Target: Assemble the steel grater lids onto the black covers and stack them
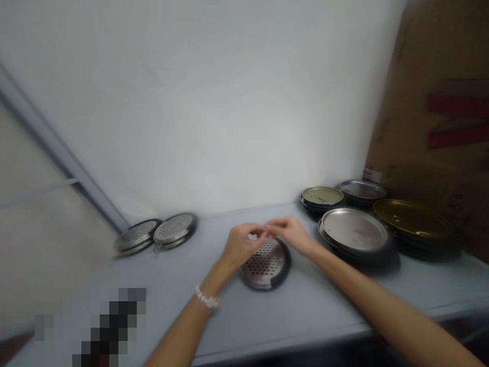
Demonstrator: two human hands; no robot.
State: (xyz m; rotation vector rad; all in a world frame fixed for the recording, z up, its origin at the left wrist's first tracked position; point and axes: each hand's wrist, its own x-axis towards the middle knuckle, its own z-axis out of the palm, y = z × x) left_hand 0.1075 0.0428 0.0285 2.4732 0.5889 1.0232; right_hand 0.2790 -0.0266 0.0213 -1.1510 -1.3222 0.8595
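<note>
A round perforated metal disc with a dark rim lies on the grey table in front of me. My left hand and my right hand meet just above the disc's far edge. Both have their fingertips pinched together, close to each other. Whatever they pinch is too small and blurred to name. A beaded bracelet is on my left wrist.
Two more perforated discs lean at the back left by the white wall. Stacks of round metal lids, silver and gold-coloured, stand at the right. A cardboard box rises behind them. A pixelated patch covers the lower left.
</note>
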